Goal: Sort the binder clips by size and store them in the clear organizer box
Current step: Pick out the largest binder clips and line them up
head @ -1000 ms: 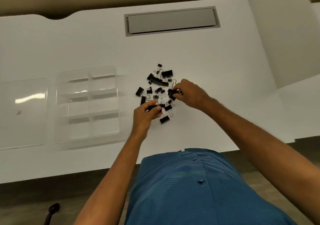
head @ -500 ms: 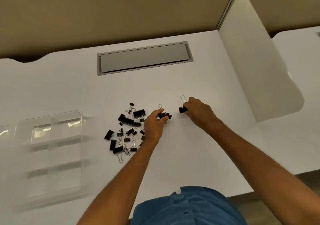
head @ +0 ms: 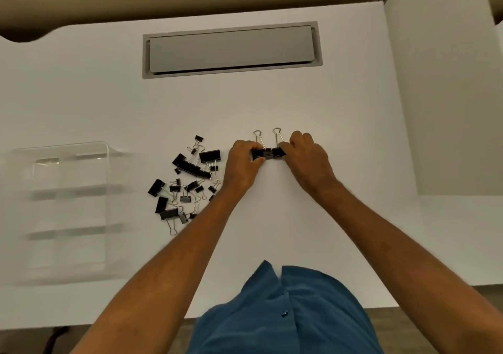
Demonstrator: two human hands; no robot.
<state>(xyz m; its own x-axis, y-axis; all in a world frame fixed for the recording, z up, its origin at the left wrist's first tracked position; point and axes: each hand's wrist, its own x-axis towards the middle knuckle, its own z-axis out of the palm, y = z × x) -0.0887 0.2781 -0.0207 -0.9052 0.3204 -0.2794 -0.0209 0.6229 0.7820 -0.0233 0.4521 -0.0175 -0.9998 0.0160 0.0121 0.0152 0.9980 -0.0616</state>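
Observation:
A loose pile of black binder clips (head: 187,182) of mixed sizes lies on the white desk (head: 272,103), left of my hands. My left hand (head: 242,163) pinches one black clip (head: 260,153) and my right hand (head: 307,160) pinches another black clip (head: 278,152). The two clips touch side by side, their wire handles pointing away from me. The clear organizer box (head: 68,206) with several compartments sits at the far left, blurred; I see no clips in it.
A grey cable hatch (head: 231,50) is set into the desk behind my hands. A white partition panel (head: 441,95) rises along the right side. The desk's front edge runs just before my blue shirt (head: 285,313).
Each hand lifted a clip out of the pile and carried it right. The two clips, apart half a second ago, are now pressed together. The view shifted, so the organizer sits further left.

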